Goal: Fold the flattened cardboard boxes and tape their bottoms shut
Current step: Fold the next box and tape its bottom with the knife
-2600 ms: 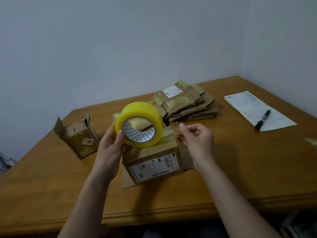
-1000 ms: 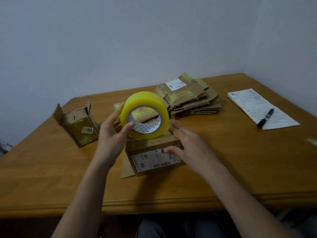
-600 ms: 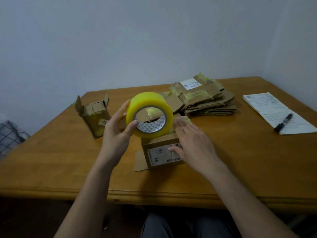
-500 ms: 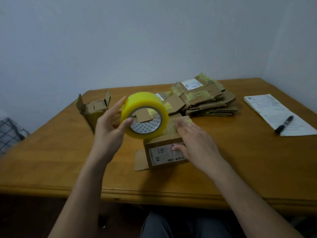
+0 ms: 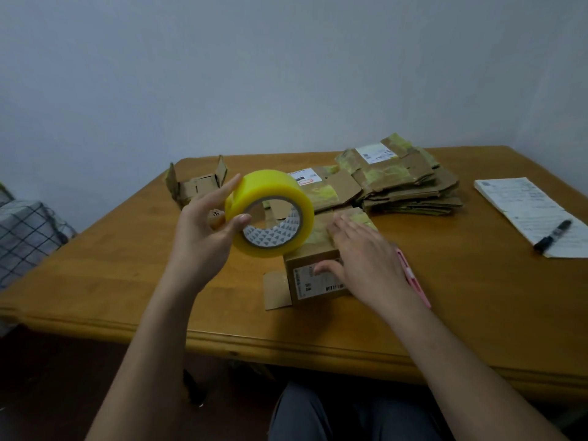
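A small folded cardboard box (image 5: 313, 283) with a barcode label stands at the middle of the wooden table (image 5: 127, 281). My right hand (image 5: 359, 253) lies flat on its top, fingers straight, thumb down the front face. My left hand (image 5: 203, 227) holds a yellow tape roll (image 5: 270, 214) above the box's left end, thumb in the core and fingers over the rim. A stack of flattened boxes (image 5: 401, 183) lies behind.
A folded box (image 5: 197, 186) with open flaps stands at the back left. A pink tool (image 5: 413, 278) lies right of the box. Papers (image 5: 525, 205) with a black marker (image 5: 552, 235) sit far right. A checked cloth (image 5: 28, 230) is off the table's left edge.
My right hand went from pinching the tape end in the air to pressing flat on the box top. The view shifted left; the roll stays in my left hand.
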A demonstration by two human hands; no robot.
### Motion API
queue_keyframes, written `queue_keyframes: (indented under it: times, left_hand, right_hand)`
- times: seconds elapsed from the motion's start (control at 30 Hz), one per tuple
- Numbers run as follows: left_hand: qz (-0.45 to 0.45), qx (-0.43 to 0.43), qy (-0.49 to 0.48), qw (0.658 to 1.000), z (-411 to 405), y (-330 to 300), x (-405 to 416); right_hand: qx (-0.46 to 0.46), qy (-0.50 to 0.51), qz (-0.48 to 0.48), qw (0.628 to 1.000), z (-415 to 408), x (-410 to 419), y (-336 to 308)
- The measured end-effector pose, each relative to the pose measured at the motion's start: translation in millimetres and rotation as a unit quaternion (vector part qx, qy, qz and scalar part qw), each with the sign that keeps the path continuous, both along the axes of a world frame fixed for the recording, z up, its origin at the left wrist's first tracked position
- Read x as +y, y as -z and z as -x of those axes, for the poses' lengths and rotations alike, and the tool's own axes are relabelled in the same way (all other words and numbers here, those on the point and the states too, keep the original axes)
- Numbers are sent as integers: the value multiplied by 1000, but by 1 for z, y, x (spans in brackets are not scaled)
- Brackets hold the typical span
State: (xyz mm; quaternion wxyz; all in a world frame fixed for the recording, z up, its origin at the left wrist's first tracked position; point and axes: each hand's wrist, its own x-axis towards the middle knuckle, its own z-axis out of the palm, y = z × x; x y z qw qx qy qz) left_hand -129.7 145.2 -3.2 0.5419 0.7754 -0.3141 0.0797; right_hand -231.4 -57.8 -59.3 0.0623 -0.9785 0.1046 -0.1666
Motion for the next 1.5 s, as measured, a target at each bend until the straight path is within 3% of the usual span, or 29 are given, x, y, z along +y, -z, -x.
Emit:
queue_keyframes:
  times: [0.17, 0.4, 0.6, 0.93, 1.27, 1.5]
  left_hand:
    - [-27, -41, -41, 998, -1, 0, 10]
    - [-24, -24, -88, 996, 3, 15, 28]
    - [-9, 0, -82, 997, 1, 19, 33]
    - [-29, -7, -101, 994, -5, 22, 36]
    - [-44, -15, -75, 996, -11, 23, 37]
    - [-51, 61, -66, 995, -1, 66, 57]
  right_hand:
    - [-5, -3, 10, 1000, 1, -2, 3]
    - [9, 8, -4, 1000, -3, -2, 4]
    - [-16, 71, 15, 997, -6, 24, 7]
    - [-68, 57, 23, 996, -14, 31, 10]
    - [-40, 79, 75, 993, -18, 34, 18]
    - [-67, 51, 34, 996, -26, 35, 23]
